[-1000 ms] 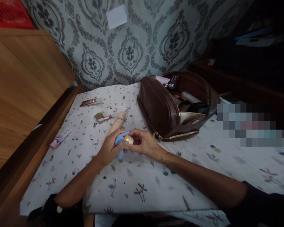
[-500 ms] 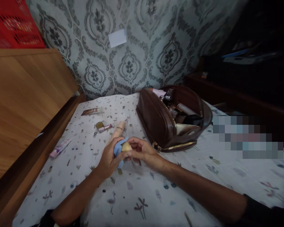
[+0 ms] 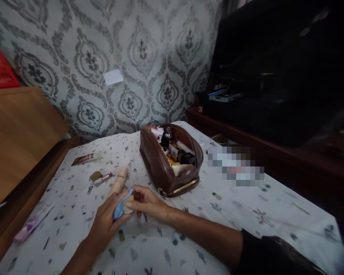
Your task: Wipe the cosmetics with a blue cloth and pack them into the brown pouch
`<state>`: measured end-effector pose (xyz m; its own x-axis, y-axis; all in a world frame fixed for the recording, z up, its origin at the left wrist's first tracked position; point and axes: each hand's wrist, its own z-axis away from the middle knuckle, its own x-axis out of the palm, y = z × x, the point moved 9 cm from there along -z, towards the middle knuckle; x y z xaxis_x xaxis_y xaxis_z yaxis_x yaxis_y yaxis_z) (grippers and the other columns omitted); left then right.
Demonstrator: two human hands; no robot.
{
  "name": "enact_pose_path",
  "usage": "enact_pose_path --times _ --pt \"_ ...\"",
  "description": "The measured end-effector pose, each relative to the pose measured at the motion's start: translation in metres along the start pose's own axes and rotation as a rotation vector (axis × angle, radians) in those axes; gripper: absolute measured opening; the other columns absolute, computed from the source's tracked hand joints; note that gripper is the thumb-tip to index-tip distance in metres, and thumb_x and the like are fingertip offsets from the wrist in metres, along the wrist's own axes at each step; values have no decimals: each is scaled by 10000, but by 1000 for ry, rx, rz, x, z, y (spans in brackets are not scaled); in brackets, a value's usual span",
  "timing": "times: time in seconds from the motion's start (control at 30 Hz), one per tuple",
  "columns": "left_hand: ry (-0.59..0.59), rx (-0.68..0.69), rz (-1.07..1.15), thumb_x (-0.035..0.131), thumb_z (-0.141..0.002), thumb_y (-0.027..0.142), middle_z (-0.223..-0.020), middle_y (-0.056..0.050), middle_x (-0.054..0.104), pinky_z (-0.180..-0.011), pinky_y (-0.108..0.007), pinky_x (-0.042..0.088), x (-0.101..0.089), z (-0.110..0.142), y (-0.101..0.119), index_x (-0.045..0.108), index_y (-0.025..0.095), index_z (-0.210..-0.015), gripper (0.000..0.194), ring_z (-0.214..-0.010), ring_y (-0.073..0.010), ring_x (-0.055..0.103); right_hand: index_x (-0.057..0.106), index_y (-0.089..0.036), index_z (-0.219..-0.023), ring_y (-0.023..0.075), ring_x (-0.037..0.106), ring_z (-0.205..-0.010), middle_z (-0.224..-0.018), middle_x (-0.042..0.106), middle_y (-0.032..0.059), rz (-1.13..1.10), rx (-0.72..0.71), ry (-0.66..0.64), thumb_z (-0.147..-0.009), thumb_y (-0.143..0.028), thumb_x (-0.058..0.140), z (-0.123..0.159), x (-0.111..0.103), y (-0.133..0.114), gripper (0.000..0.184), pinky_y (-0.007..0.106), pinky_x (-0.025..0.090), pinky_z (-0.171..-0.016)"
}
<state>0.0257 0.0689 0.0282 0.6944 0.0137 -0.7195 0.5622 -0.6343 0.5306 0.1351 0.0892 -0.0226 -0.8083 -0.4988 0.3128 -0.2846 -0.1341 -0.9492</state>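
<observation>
My left hand (image 3: 104, 223) is closed around a blue cloth (image 3: 119, 208) pressed against a small beige item (image 3: 129, 206). My right hand (image 3: 145, 202) pinches that same beige item from the right side. Both hands hover low over a white patterned tablecloth (image 3: 189, 244). A beige tube (image 3: 119, 181) lies on the cloth just beyond my left hand. An open brown cosmetics bag (image 3: 167, 166), full of bottles and tubes, stands a little past my right hand.
A brown flat tube (image 3: 84, 159), a small compact with a pink stick (image 3: 101, 177) and a pink tube (image 3: 33, 227) lie on the left of the table. A wooden cabinet (image 3: 17, 133) stands at the left. A dark unit (image 3: 275, 95) fills the right.
The camera has swung up and to the right, so the bag and table now sit lower left. My hands stay together on the cloth and beige item, which is turned further into the cloth.
</observation>
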Motion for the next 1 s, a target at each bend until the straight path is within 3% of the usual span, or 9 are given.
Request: enact_pose_path --times 0.13,0.27,0.37,0.47,0.6,0.7,0.8,0.9,1.0 --pt "110 75 -140 614 -928 513 -1132 -76 766 -836 -326 627 -10 -2 12 659 258 -1306 458 -980 -254 755 600 -182 -794 97 466 -695 -728 540 -48 82 -129 114 -538 -661 888 5 -8 -28 615 212 396 -611" --pt "180 175 -260 635 -915 518 -1141 -66 773 -785 -306 639 -16 -6 34 623 265 -1332 488 -940 -247 771 621 -196 -826 98 458 -663 -732 556 -52 138 -164 138 -545 -610 905 25 -13 -51 575 221 383 -587" --pt "131 259 -315 663 -901 511 -1154 -68 768 -795 -308 640 -10 -13 51 565 267 -1385 551 -934 -249 771 642 -196 -890 97 492 -656 -784 592 -38 208 -254 157 -644 -512 882 48 -20 -72 466 220 410 -581" --pt "47 344 -351 663 -891 551 -1173 -77 756 -814 -324 636 2 -23 69 501 274 -1440 636 -972 -260 758 658 -205 -976 129 571 -757 -881 626 -5 323 -453 208 -724 -398 839 77 -29 -100 365 231 465 -628" --pt "18 397 -321 588 -943 545 -1122 -83 738 -795 -349 625 15 -44 96 498 291 -1454 578 -966 -255 733 644 -244 -1083 160 617 -818 -946 664 25 518 -618 297 -806 -286 787 120 -47 -127 315 267 525 -683" --pt "58 559 -354 639 -943 353 -1137 -89 719 -894 -395 608 23 -58 129 460 283 -1506 595 -1034 -262 701 619 -285 -1142 181 653 -816 -980 686 43 621 -625 371 -837 -273 779 148 -68 -135 345 293 571 -685" --pt "92 592 -466 647 -929 293 -1263 -136 684 -1014 -462 566 30 -79 150 451 202 -1514 623 -1204 -306 633 596 -308 -1231 237 708 -926 -1066 707 88 754 -604 449 -855 -313 773 170 -91 -140 416 335 623 -764" --pt "72 583 -536 604 -957 287 -1294 -189 667 -994 -461 580 40 -98 160 562 87 -1385 475 -1265 -331 594 561 -330 -1296 234 730 -978 -1112 717 72 900 -575 498 -883 -336 733 184 -107 -151 448 308 633 -814" --pt "38 597 -570 559 -959 165 -1273 -195 673 -977 -446 586 49 -107 159 621 41 -1280 350 -1279 -336 581 555 -365 -1296 196 736 -950 -1090 730 25 1033 -564 545 -910 -375 681 186 -119 -172 407 253 622 -817"
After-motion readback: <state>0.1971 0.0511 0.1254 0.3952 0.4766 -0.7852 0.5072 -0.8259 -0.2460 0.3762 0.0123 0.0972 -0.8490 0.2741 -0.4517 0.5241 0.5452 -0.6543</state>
